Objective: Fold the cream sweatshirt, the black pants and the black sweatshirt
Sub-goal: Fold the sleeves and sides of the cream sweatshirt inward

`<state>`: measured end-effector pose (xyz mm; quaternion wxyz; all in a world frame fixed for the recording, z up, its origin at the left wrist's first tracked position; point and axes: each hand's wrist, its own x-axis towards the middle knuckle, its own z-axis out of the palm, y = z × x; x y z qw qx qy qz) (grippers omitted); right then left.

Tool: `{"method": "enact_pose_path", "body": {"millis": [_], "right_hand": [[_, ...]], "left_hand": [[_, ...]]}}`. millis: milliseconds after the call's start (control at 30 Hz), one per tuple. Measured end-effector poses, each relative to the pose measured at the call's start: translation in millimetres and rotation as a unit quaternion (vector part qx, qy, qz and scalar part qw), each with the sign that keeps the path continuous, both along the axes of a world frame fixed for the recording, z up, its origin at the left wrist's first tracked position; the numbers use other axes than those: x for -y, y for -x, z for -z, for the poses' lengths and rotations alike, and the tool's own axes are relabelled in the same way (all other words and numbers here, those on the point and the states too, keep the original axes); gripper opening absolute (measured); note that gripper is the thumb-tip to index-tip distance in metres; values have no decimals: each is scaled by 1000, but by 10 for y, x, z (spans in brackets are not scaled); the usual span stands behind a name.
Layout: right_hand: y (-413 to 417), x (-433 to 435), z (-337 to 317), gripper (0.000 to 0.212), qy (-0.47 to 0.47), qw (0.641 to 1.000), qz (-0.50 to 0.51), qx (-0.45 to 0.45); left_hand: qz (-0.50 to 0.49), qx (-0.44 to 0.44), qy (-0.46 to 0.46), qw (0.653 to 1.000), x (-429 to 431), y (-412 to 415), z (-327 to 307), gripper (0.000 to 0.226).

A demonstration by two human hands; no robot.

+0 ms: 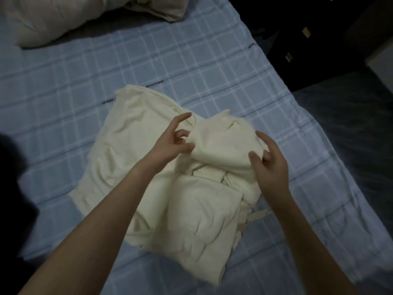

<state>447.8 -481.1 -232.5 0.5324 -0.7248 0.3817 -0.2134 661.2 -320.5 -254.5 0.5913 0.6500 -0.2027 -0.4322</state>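
Note:
The cream sweatshirt (136,158) lies crumpled in the middle of the blue checked bed (63,86). Its hood or upper part is bunched into a raised mound between my hands. My left hand (172,143) pinches the left edge of that mound with thumb and curled fingers, the index finger pointing up. My right hand (269,160) grips the mound's right side, thumb on top of the cloth. A drawstring trails off the sweatshirt at the lower right. A dark piece of clothing (12,177) shows at the left edge; I cannot tell which garment it is.
A cream pillow (53,18) lies at the head of the bed, top left. The bed's right edge runs diagonally down the frame, with dark floor and a dark piece of furniture (308,43) beyond it. Bare sheet surrounds the sweatshirt.

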Motion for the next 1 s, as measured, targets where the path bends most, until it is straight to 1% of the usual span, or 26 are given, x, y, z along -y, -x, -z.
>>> {"method": "enact_pose_path", "body": {"millis": [33,67,133,167,200,233,300,367,400,467,567,600,633,700,733,767,833,900,967,1000], "right_hand": [[142,-110,-3,51,1,999,-31,-15],[288,-230,31,58,-12,996,-73,-48],[539,-428,166,70,-77,976,-164,-120],[604,-473,232,73,-108,969,-175,-139],[615,-475,278,72,-119,969,-158,-146],[579,-447,315,69,-112,976,-121,-145],[414,-342,371,64,-76,986,-36,-142],[206,-228,390,66,-80,988,3,-135],[115,-180,384,65,-92,988,7,-122],[25,-125,310,59,-95,992,3,-87],[141,-178,150,51,-67,997,5,-33],[240,-217,168,52,-70,997,-3,-23],[338,-262,194,55,-87,996,-18,-24],[491,-318,320,67,-122,987,-68,-80],[526,-323,388,70,-119,983,-80,-115],[531,-304,440,70,-107,982,-73,-136],[460,-190,498,65,-79,988,-15,-133],[339,-17,543,61,-49,990,19,-130],[230,146,621,61,-28,987,0,-161],[184,214,667,59,-33,985,-15,-170]], "left_hand": [[26,7,-8,1000,-131,37,5,82],[59,20,-38,997,-260,88,28,84],[139,35,-137,980,-458,202,94,83],[165,28,-185,968,-496,239,107,79],[165,18,-215,962,-489,254,115,75],[143,23,-226,963,-436,249,121,73],[78,84,-229,966,-244,232,140,68],[45,167,-227,958,-18,263,160,60],[35,183,-222,957,70,293,175,59],[11,165,-190,968,144,335,179,58],[-14,84,-112,990,-43,341,109,56],[-3,74,-111,991,-154,347,124,56],[18,74,-134,988,-255,367,141,56],[65,75,-213,972,-377,420,181,61],[69,75,-243,965,-383,414,207,62],[54,84,-255,962,-350,393,206,61],[7,118,-235,965,-190,296,200,56],[-5,150,-213,965,33,175,213,48],[26,150,-217,964,253,79,276,41],[42,137,-223,964,351,41,343,37]]}}
